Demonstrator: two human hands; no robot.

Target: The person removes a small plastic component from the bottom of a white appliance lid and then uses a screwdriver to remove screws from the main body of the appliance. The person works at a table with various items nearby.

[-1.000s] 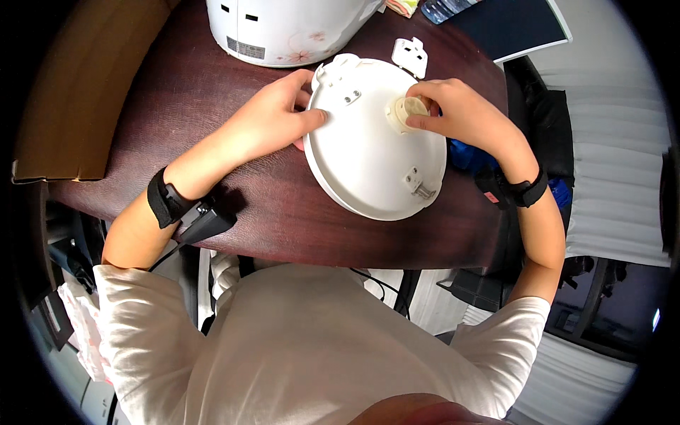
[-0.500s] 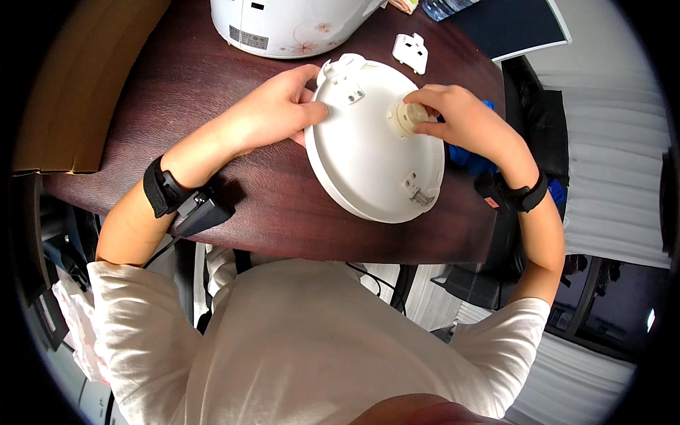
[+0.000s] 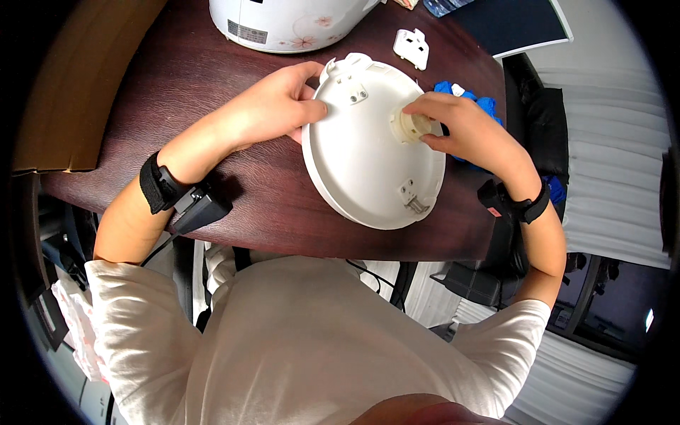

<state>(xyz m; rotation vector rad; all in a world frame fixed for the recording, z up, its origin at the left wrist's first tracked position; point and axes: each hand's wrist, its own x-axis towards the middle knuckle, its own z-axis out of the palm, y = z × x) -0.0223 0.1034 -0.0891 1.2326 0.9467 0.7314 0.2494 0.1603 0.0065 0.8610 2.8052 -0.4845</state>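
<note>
A round white plastic lid is held tilted above the dark table, its hollow inner side facing me. It looks like the lid of a rice cooker, with a hinge piece at its upper edge and a metal latch low on the right. My left hand is closed on the lid's left rim, thumb on the inside. With my right hand I grip a cream-coloured round cap between thumb and fingers. The cap sits at the lid's inner face; whether it is fastened there cannot be seen.
A white appliance body with flower prints stands at the far side. Beyond the lid lies a small white plastic bracket. Blue cloth or plastic is partly behind my right hand. A cardboard box borders the table's left.
The lid has tilted and shifted slightly toward me, its lower edge now nearer. My right hand has moved a little to the right and down with the cap, uncovering more of the blue material.
</note>
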